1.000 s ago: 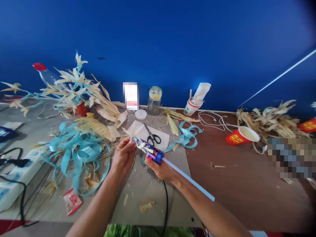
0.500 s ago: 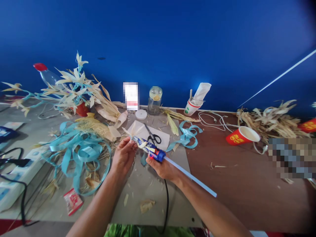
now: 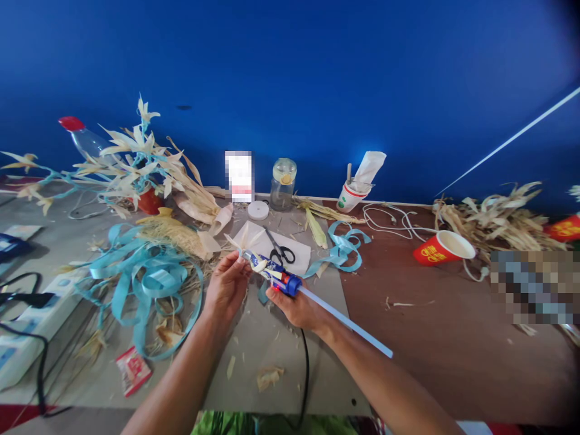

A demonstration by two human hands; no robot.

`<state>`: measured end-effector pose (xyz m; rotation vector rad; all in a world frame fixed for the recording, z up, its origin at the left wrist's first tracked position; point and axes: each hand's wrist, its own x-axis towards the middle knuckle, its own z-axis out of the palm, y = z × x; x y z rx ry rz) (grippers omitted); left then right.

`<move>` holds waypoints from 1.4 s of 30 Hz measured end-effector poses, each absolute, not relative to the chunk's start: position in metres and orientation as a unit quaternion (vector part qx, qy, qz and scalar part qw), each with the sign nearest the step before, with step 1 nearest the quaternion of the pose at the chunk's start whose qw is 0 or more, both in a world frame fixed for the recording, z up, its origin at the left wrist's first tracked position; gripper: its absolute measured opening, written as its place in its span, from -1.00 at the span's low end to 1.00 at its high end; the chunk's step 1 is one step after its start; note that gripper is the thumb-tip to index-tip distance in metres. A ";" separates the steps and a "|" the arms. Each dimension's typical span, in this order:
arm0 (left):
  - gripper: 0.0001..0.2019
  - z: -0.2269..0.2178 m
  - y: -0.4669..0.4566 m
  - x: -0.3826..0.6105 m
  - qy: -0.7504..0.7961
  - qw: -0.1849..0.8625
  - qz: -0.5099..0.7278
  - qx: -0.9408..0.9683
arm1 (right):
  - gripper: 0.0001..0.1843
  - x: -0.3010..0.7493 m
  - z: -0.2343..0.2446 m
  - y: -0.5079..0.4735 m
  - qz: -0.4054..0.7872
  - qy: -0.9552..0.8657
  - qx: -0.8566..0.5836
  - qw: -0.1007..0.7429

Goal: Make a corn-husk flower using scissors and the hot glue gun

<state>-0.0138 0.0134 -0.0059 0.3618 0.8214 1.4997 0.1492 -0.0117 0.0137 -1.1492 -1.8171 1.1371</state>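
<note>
Near the frame's centre, my left hand (image 3: pixel 228 282) pinches a pale husk flower (image 3: pixel 246 237) while my right hand (image 3: pixel 292 306) grips a blue glue gun (image 3: pixel 284 281); I judge gluing underway, the next move calling for steady aim.

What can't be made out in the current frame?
All in the head view:
Grip of the blue plastic glue gun with a translucent stick: hidden by the right hand.
Base of the pale papery husk flower: covered by the left hand.
Whether the gun's nozzle touches the flower: too small to tell.
Near end of the long white plastic power strip: cut off by the left edge.
Content of the upright white rectangle: pixelated.
</note>
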 end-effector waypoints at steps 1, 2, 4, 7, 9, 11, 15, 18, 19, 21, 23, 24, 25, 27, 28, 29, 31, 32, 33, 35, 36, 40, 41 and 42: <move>-0.85 -0.006 0.013 -0.014 0.362 0.640 0.659 0.157 | -0.73 0.149 0.013 -0.012 0.436 -0.702 -0.443 0.348; -0.85 -0.005 0.013 -0.013 0.364 0.639 0.660 0.155 | -0.73 0.149 0.013 -0.012 0.438 -0.702 -0.441 0.347; -0.85 -0.004 0.013 -0.013 0.364 0.637 0.662 0.155 | -0.74 0.149 0.012 -0.013 0.448 -0.699 -0.437 0.345; -0.85 -0.004 0.013 -0.013 0.362 0.639 0.659 0.161 | -0.73 0.148 0.014 -0.013 0.456 -0.692 -0.439 0.346; -0.86 -0.004 0.014 -0.014 0.361 0.640 0.658 0.163 | -0.71 0.148 0.017 -0.013 0.454 -0.690 -0.446 0.344; -0.86 -0.005 0.014 -0.014 0.362 0.639 0.659 0.162 | -0.71 0.148 0.018 -0.012 0.449 -0.692 -0.450 0.342; -0.85 -0.005 0.013 -0.014 0.368 0.636 0.660 0.160 | -0.72 0.149 0.018 -0.012 0.444 -0.702 -0.443 0.338; -0.85 -0.005 0.013 -0.014 0.367 0.636 0.660 0.161 | -0.72 0.149 0.019 -0.012 0.452 -0.699 -0.445 0.331; -0.84 -0.005 0.014 -0.015 0.366 0.636 0.660 0.162 | -0.71 0.150 0.020 -0.012 0.453 -0.695 -0.449 0.332; -0.84 -0.005 0.014 -0.014 0.366 0.636 0.660 0.162 | -0.71 0.150 0.023 -0.012 0.455 -0.688 -0.457 0.334; -0.85 -0.004 0.013 -0.014 0.367 0.638 0.657 0.163 | -0.72 0.150 0.024 -0.012 0.455 -0.690 -0.454 0.333; -0.85 -0.004 0.013 -0.014 0.368 0.640 0.655 0.162 | -0.72 0.150 0.025 -0.012 0.454 -0.693 -0.451 0.331; -0.85 -0.004 0.013 -0.014 0.368 0.641 0.653 0.162 | -0.73 0.150 0.025 -0.012 0.454 -0.696 -0.449 0.330; -0.84 -0.003 0.013 -0.013 0.368 0.641 0.654 0.159 | -0.73 0.150 0.024 -0.012 0.455 -0.694 -0.449 0.331; -0.84 -0.003 0.013 -0.013 0.367 0.641 0.656 0.157 | -0.73 0.150 0.024 -0.012 0.458 -0.690 -0.452 0.333; -0.84 -0.003 0.013 -0.013 0.365 0.641 0.657 0.156 | -0.73 0.150 0.023 -0.012 0.459 -0.685 -0.455 0.335; -0.85 -0.004 0.014 -0.013 0.365 0.641 0.657 0.156 | -0.72 0.151 0.023 -0.011 0.457 -0.685 -0.459 0.333; -0.85 -0.004 0.014 -0.013 0.366 0.640 0.657 0.156 | -0.73 0.151 0.023 -0.011 0.454 -0.690 -0.456 0.330; -0.85 -0.004 0.014 -0.013 0.368 0.640 0.657 0.156 | -0.73 0.151 0.023 -0.011 0.452 -0.696 -0.452 0.327; -0.84 -0.004 0.014 -0.013 0.370 0.638 0.657 0.157 | -0.73 0.152 0.023 -0.011 0.453 -0.703 -0.446 0.319; -0.83 -0.004 0.014 -0.013 0.371 0.637 0.657 0.156 | -0.73 0.153 0.023 -0.012 0.458 -0.700 -0.447 0.318; -0.83 -0.004 0.014 -0.013 0.374 0.640 0.658 0.135 | -0.69 0.160 0.022 -0.009 0.455 -0.672 -0.479 0.334; -0.83 -0.003 0.013 -0.013 0.374 0.644 0.655 0.128 | -0.69 0.163 0.021 -0.007 0.433 -0.674 -0.491 0.342; -0.84 -0.003 0.013 -0.013 0.372 0.648 0.653 0.122 | -0.69 0.165 0.019 -0.004 0.399 -0.680 -0.506 0.349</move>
